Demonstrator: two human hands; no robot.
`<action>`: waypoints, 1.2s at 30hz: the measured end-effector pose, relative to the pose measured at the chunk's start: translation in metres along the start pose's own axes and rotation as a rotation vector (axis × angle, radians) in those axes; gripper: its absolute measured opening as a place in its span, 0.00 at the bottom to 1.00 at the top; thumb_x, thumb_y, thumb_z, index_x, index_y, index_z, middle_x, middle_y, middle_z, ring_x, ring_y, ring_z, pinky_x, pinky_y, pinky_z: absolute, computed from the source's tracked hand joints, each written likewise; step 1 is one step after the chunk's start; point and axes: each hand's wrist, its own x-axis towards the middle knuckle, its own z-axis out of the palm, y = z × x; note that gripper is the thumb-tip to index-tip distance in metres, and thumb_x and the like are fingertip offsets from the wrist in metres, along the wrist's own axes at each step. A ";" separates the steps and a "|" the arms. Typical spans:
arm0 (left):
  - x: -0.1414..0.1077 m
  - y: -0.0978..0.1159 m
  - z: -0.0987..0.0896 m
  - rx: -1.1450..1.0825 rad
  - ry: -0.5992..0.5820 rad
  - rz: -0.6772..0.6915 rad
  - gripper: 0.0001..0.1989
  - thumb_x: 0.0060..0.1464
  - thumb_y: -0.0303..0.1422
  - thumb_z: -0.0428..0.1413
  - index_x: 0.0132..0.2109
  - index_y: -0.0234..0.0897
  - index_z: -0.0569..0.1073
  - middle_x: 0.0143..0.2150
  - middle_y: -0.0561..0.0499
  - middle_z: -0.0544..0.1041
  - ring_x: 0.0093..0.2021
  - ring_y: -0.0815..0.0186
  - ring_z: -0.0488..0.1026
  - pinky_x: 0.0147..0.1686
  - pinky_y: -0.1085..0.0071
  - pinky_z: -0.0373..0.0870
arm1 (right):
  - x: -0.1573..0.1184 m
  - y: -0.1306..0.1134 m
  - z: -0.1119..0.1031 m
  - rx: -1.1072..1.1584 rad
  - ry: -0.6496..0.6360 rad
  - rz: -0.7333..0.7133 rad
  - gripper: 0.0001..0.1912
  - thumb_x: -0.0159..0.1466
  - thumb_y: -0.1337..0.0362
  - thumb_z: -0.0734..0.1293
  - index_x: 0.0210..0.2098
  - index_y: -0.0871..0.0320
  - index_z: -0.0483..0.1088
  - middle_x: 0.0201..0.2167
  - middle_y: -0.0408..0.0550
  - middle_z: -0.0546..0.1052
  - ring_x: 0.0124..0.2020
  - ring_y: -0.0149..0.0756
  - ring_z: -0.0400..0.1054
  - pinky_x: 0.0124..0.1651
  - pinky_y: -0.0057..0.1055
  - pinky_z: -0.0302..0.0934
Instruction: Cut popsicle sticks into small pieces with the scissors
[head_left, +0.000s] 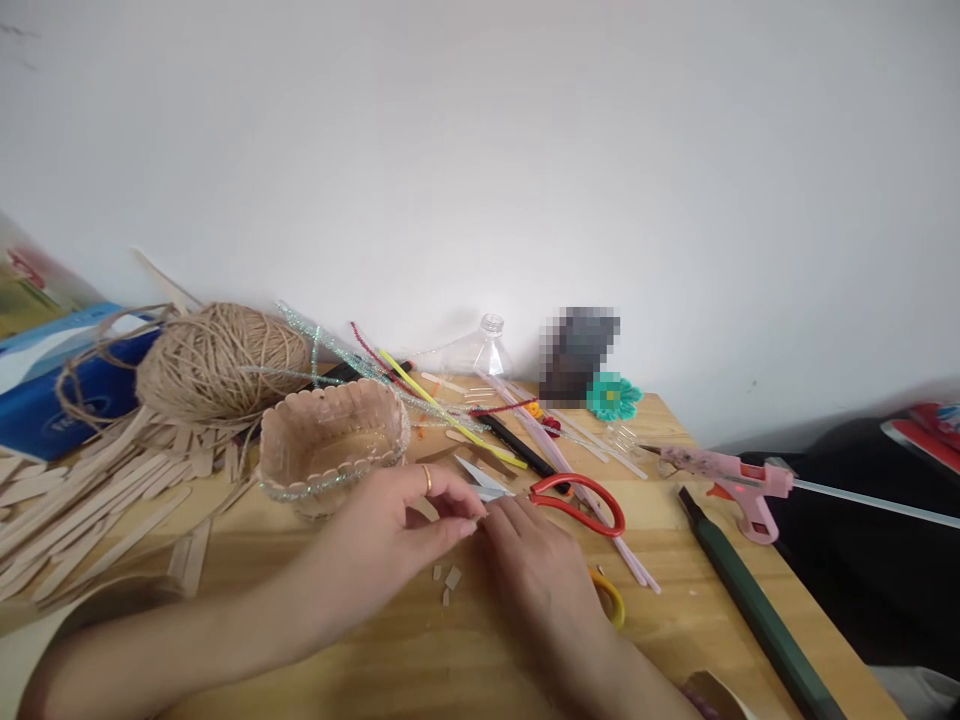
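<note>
My left hand (424, 510), with a ring on one finger, pinches thumb and finger together over the table. Right beside it, my right hand (536, 560) has its fingers curled in, and the fingertips of both hands meet. Whatever lies between them is too small or hidden to name. Just beyond my right hand are red-handled scissors (615, 510) with the blades apart. A yellow handle loop (616, 600) shows partly from under my right hand. Several small wood bits (452, 578) lie below my hands. Behind my left forearm stands a craft-stick basket (300, 430) with a glittery trim.
Craft sticks (97, 520) and a twine ball (225, 360) cover the left side. Pipe cleaners (450, 425), a cut clear bottle (491, 350) and a teal flower (615, 397) lie behind. At right are a pink glue gun (750, 485) and a dark green tool (757, 605).
</note>
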 end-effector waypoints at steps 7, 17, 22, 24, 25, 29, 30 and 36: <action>0.002 -0.004 0.003 -0.039 -0.020 -0.040 0.04 0.49 0.30 0.55 0.32 0.39 0.75 0.32 0.54 0.77 0.34 0.66 0.71 0.34 0.75 0.65 | 0.001 0.002 -0.014 0.628 0.103 0.203 0.04 0.63 0.70 0.61 0.34 0.57 0.66 0.28 0.41 0.74 0.30 0.30 0.67 0.33 0.23 0.61; 0.006 -0.009 0.005 -0.116 -0.007 -0.078 0.03 0.48 0.30 0.55 0.31 0.36 0.73 0.30 0.53 0.75 0.34 0.65 0.72 0.35 0.73 0.65 | 0.005 -0.003 -0.017 1.356 0.074 0.532 0.05 0.53 0.65 0.71 0.28 0.59 0.71 0.21 0.39 0.73 0.24 0.25 0.64 0.29 0.20 0.58; 0.008 -0.011 0.006 -0.118 -0.013 -0.086 0.03 0.48 0.30 0.54 0.31 0.36 0.72 0.30 0.54 0.74 0.34 0.66 0.71 0.35 0.73 0.65 | 0.005 -0.003 -0.014 1.349 0.096 0.542 0.06 0.52 0.64 0.72 0.27 0.58 0.72 0.21 0.39 0.73 0.24 0.25 0.64 0.28 0.19 0.58; 0.008 -0.012 0.005 -0.111 -0.017 -0.070 0.03 0.48 0.29 0.54 0.32 0.36 0.72 0.31 0.54 0.74 0.35 0.67 0.71 0.36 0.73 0.65 | 0.004 -0.001 -0.012 1.312 0.122 0.531 0.05 0.52 0.63 0.72 0.27 0.57 0.73 0.22 0.39 0.74 0.25 0.26 0.64 0.28 0.20 0.58; 0.008 -0.013 0.005 -0.108 -0.017 -0.061 0.03 0.48 0.29 0.54 0.32 0.36 0.72 0.31 0.54 0.75 0.35 0.67 0.71 0.36 0.73 0.65 | 0.003 0.000 -0.011 1.294 0.132 0.526 0.05 0.52 0.63 0.72 0.28 0.57 0.74 0.23 0.40 0.74 0.25 0.27 0.64 0.28 0.20 0.58; 0.008 -0.014 0.005 -0.109 -0.004 -0.049 0.04 0.48 0.29 0.53 0.33 0.36 0.73 0.32 0.53 0.75 0.35 0.67 0.71 0.37 0.73 0.65 | 0.003 0.000 -0.012 1.239 0.132 0.509 0.05 0.53 0.61 0.71 0.28 0.56 0.74 0.25 0.41 0.74 0.27 0.28 0.64 0.29 0.21 0.58; 0.009 -0.014 0.005 -0.112 0.000 -0.052 0.04 0.48 0.28 0.53 0.33 0.36 0.73 0.32 0.53 0.75 0.36 0.67 0.71 0.37 0.73 0.65 | 0.003 0.000 -0.013 1.231 0.132 0.510 0.05 0.53 0.61 0.71 0.28 0.56 0.75 0.25 0.41 0.75 0.27 0.28 0.64 0.29 0.21 0.58; 0.010 -0.015 0.006 -0.143 -0.006 -0.048 0.05 0.47 0.28 0.54 0.34 0.35 0.73 0.32 0.53 0.75 0.35 0.67 0.71 0.36 0.73 0.65 | 0.005 -0.002 -0.016 1.275 0.130 0.525 0.05 0.53 0.62 0.72 0.28 0.55 0.75 0.25 0.40 0.76 0.28 0.27 0.66 0.30 0.19 0.59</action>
